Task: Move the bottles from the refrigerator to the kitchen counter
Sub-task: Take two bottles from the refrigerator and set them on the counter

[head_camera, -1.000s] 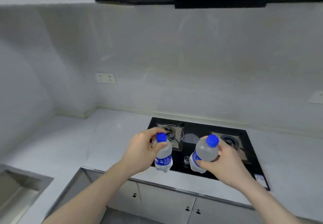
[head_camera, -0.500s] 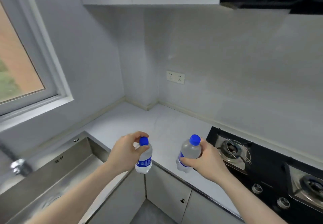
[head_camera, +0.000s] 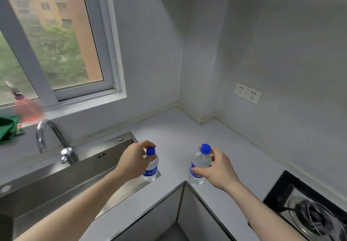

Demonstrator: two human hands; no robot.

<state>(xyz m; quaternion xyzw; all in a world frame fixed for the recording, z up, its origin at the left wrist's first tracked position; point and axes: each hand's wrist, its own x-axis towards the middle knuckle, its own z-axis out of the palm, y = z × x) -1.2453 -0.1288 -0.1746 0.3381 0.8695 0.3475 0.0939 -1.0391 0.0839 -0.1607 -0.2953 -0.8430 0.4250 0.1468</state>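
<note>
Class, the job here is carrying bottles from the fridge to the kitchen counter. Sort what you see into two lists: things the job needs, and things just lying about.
Part of the job:
left bottle, gripped by the left hand
right bottle, gripped by the right hand
counter

Just lying about:
sink
tap
stove
wall socket
pink bottle on the windowsill
green cloth

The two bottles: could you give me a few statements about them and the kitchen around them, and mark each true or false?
1. Each hand holds one bottle: left hand the left bottle, right hand the right bottle. True.
2. Both caps are red. False: they are blue.
3. The faucet stands at the sink. True.
4. The stove is left of the sink. False: it is at the far right.
5. A wall socket is above the counter. True.
</note>
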